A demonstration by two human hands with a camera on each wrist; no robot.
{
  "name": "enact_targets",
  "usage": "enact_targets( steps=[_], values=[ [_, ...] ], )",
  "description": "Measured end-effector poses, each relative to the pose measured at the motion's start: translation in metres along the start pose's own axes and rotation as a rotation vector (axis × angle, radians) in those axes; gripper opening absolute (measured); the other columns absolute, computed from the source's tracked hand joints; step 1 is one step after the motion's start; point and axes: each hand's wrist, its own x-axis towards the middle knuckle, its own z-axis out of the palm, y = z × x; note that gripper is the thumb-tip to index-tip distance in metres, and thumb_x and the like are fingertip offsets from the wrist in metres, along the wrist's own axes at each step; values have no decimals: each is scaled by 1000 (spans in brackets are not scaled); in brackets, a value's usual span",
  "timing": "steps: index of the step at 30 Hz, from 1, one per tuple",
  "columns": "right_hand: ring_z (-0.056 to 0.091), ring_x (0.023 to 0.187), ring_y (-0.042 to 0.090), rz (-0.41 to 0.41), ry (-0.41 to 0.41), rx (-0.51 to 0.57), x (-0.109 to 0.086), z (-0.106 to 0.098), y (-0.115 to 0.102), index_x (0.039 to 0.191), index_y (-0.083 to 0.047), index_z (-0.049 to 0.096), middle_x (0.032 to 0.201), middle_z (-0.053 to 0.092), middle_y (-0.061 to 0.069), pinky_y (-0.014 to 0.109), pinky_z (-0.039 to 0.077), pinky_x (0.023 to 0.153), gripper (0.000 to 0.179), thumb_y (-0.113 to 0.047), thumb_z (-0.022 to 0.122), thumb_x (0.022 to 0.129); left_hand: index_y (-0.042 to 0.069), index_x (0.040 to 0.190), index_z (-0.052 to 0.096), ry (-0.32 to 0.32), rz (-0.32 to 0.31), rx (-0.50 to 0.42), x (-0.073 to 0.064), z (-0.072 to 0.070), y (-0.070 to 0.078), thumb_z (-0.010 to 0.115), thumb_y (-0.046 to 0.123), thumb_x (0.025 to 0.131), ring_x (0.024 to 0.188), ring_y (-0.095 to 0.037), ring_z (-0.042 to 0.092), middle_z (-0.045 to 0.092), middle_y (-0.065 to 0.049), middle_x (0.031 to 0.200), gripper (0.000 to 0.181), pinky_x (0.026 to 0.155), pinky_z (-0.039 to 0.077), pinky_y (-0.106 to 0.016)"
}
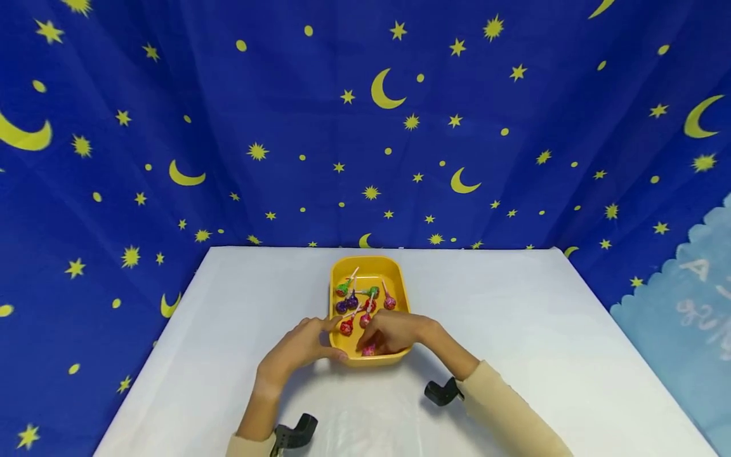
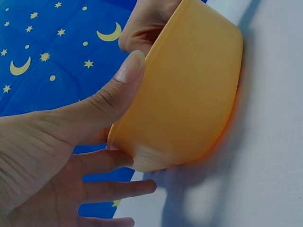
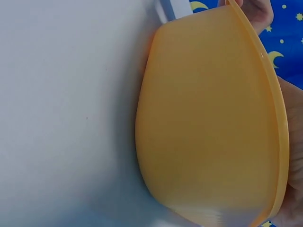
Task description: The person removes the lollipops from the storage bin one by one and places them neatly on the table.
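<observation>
A yellow plastic tub [image 1: 370, 261] holds several wrapped lollipops, among them a purple one [image 1: 351, 301], a red one [image 1: 346, 327] and a green one [image 1: 342, 289]. My left hand [image 1: 302, 349] grips its near left corner; in the left wrist view the thumb lies along the rim while the lower fingers extend straight beside the wall. Inside the near end, my right hand [image 1: 394, 331] bends down with curled fingers around a pink lollipop [image 1: 368, 350]. Part of that lollipop is covered by the hand. The tub wall [image 3: 208, 113] hides the right fingertips in the right wrist view.
The tub stands on a white-covered table [image 1: 514, 317]. Behind it hangs a blue curtain [image 1: 320, 127] with yellow moons and stars. A light blue panel [image 1: 685, 304] with white lettering is at the right. Black wrist camera mounts [image 1: 298, 431] sit on both forearms.
</observation>
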Motion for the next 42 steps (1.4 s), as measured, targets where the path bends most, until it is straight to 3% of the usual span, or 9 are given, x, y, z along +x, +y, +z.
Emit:
enact_targets(
  steps=[5, 11, 17, 24, 33, 38, 42],
  values=[
    [61, 86, -2, 13, -5, -24, -3, -8, 2, 110, -10, 75, 102, 74, -5, 13, 49, 80, 29, 3, 71, 85, 12, 134, 61, 0, 41, 2, 8, -3, 4, 82, 44, 72, 124, -34, 52, 64, -9, 131, 73, 99, 43, -49],
    [62, 89, -2, -15, -4, -24, -4, -11, 3, 108, -7, 75, 102, 74, -2, 13, 50, 81, 26, 1, 72, 85, 15, 135, 61, -16, 10, 13, 10, -5, 7, 83, 45, 71, 124, -33, 52, 64, -8, 131, 74, 97, 44, -49],
    [62, 90, -1, -44, 10, -26, 5, -8, -1, 109, -7, 75, 103, 74, -1, 13, 50, 81, 25, -1, 71, 85, 20, 133, 62, -4, -16, 76, 5, -10, -2, 83, 49, 67, 114, -26, 55, 64, -5, 130, 75, 90, 46, -45],
    [62, 88, 1, -28, 35, -26, 5, -13, -6, 108, -8, 75, 100, 73, -2, 14, 50, 80, 24, -3, 73, 85, 21, 133, 63, -1, 6, 83, 6, -12, -10, 84, 51, 65, 92, -18, 47, 66, 2, 101, 77, 74, 37, -36],
    [64, 88, 3, -88, 114, -39, 3, -27, 0, 105, -6, 75, 99, 74, 1, 17, 52, 80, 23, -8, 77, 83, 18, 132, 63, 4, -6, 37, 5, -8, -9, 85, 49, 66, 103, -20, 53, 67, -5, 121, 76, 84, 44, -40],
    [65, 92, 5, -63, 150, -29, -3, -37, 5, 108, -5, 75, 102, 74, 0, 19, 52, 82, 26, -6, 76, 82, 19, 134, 61, -16, -24, 12, 5, -4, -10, 84, 46, 68, 115, -27, 53, 62, -8, 133, 75, 92, 46, -46],
    [65, 92, 7, -41, 199, -20, -8, -48, 8, 108, -7, 75, 102, 74, 0, 22, 53, 82, 26, -8, 78, 82, 19, 133, 62, -12, -32, 4, 5, -4, -11, 85, 46, 67, 120, -30, 52, 63, -8, 133, 74, 98, 43, -50]
  ],
)
